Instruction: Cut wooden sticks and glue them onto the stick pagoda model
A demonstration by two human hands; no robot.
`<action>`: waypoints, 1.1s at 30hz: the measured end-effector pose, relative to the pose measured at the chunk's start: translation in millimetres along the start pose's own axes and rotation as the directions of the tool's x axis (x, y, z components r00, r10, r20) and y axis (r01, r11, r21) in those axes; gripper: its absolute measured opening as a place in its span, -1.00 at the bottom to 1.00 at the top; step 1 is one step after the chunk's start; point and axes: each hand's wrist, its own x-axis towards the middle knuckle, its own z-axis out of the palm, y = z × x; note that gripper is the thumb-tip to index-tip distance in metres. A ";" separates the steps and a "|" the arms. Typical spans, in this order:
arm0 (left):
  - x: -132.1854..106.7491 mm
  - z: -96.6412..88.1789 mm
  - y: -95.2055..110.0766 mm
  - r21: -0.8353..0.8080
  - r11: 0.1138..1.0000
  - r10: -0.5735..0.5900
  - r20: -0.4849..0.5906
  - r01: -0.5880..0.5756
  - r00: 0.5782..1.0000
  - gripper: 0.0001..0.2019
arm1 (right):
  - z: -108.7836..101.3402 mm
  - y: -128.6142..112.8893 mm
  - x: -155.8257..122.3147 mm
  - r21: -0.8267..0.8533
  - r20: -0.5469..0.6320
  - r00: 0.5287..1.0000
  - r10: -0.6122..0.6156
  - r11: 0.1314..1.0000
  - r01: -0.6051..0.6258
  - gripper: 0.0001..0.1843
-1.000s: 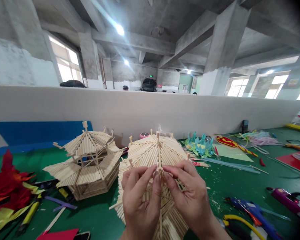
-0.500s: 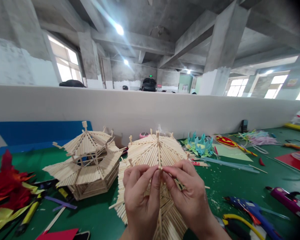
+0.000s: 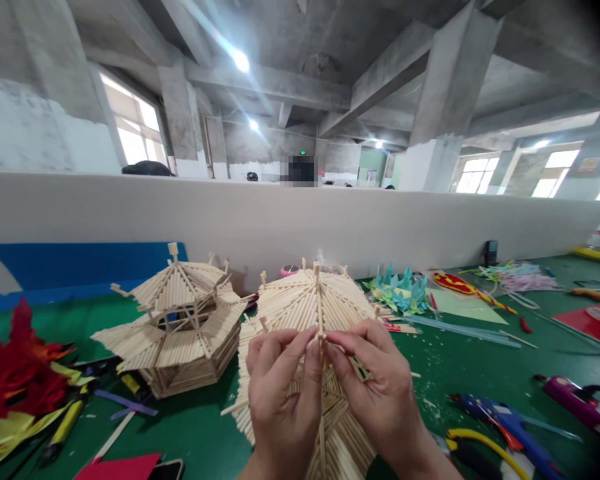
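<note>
In front of me stands a pavilion model [image 3: 285,297] built of pale wooden sticks, its ribbed roof sloping toward me. My left hand [image 3: 285,387] and my right hand [image 3: 373,383] meet at the lower end of a front roof ridge. Thumb and forefinger of each hand pinch a small wooden stick piece [image 3: 322,337] there; the fingertips hide most of it. Both hands cover part of the lower roof. A second stick pavilion [image 3: 185,350], with two roof tiers, stands to the left.
A blue glue gun [image 3: 505,420], a purple glue gun [image 3: 575,400] and yellow-handled pliers [image 3: 473,440] lie at right. Teal paper flowers [image 3: 400,290] sit behind. Red fabric [image 3: 23,373] and a yellow marker [image 3: 65,427] lie left. A white partition [image 3: 230,207] borders the green table [image 3: 205,433].
The view has shifted very slightly, so the things on the table appear a little further right. Both hands keep their pinch at the roof ridge.
</note>
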 end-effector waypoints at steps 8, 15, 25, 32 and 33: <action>-8.8 -28.1 8.9 0.041 0.999 -0.010 -0.001 0.010 1.000 -0.78 | -20.6 4.9 -16.6 -0.038 -0.032 0.999 0.028 0.999 -0.029 -0.79; -30.6 -57.7 19.4 0.133 0.983 -0.127 -0.004 0.126 0.992 -0.89 | -37.0 12.3 -58.9 0.034 -0.139 0.977 0.160 0.987 -0.157 -0.72; -85.7 -98.0 25.7 0.293 0.890 -0.388 0.086 0.349 0.918 -0.84 | -26.0 16.3 -135.4 0.033 -0.163 0.926 0.339 0.940 -0.338 -0.84; -142.0 -127.5 27.1 0.410 0.863 -0.433 0.295 0.296 0.852 -0.90 | -7.6 30.7 -172.6 0.059 -0.135 0.934 0.332 0.943 -0.327 -0.88; -147.8 -132.3 25.9 0.437 0.859 -0.425 0.321 0.265 0.847 -0.93 | -6.7 32.2 -174.8 0.053 -0.132 0.935 0.330 0.944 -0.325 -0.87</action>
